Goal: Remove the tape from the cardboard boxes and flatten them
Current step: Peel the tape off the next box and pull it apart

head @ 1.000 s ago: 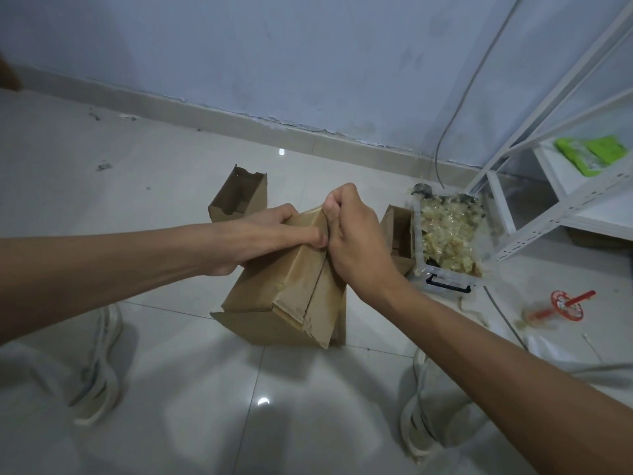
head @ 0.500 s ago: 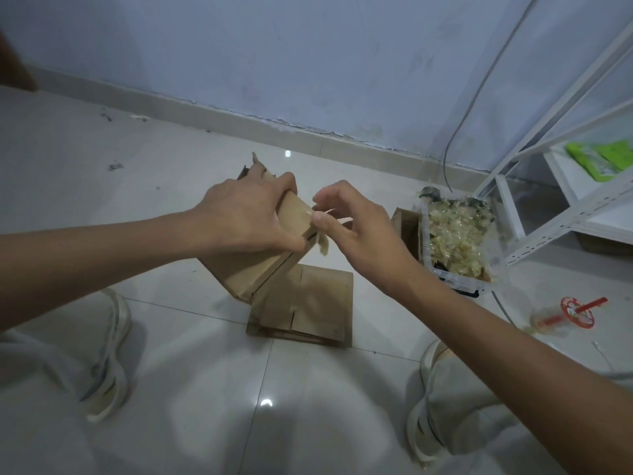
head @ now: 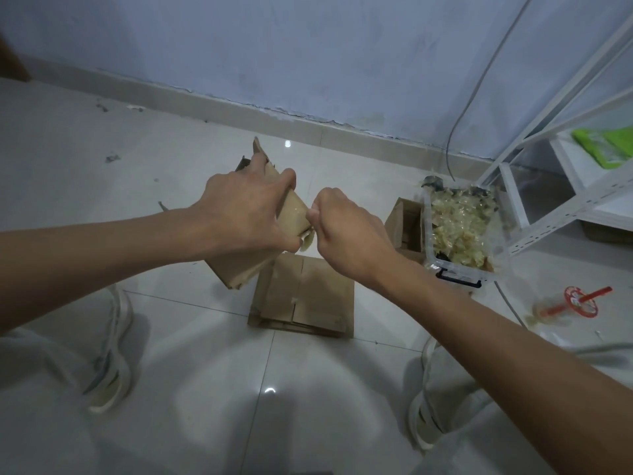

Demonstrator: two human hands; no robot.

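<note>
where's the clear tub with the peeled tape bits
In the head view the clear tub sits on the floor at right, beyond the right hand, between an open cardboard box and the white shelf.

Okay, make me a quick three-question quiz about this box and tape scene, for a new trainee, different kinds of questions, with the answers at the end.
1. True or false: the left hand grips the held cardboard box above the floor.
2. What does the right hand pinch? A) the red straw B) the tape strip at the box's edge C) the green packet
3. Fill in: the clear plastic bin holds crumpled ____.

Key
1. True.
2. B.
3. Tape, as far as the view shows; flattened boxes lie stacked on the floor beside it.
</note>
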